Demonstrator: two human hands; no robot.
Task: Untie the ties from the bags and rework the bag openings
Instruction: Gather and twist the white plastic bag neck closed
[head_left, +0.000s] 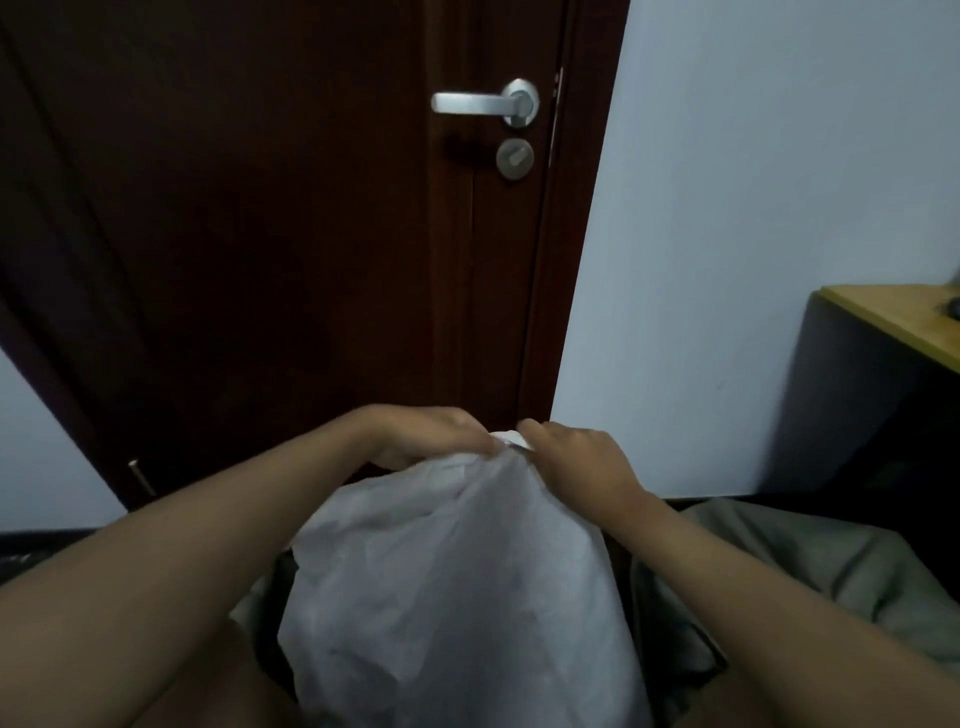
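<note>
A large white plastic bag (452, 587) stands upright between my forearms, filling the lower middle of the head view. Its top is gathered into a bunched neck (506, 441). My left hand (421, 436) grips that neck from the left, fingers curled over the plastic. My right hand (576, 457) pinches the same bunch from the right, fingertips touching the white gathered end. Whether a tie sits there is hidden by my fingers.
A dark brown door (270, 234) with a silver lever handle (483, 103) and a lock (514, 158) is straight ahead. A pale wall is to the right, with a wood-topped desk (893, 322). Olive-grey fabric (810, 566) lies at lower right.
</note>
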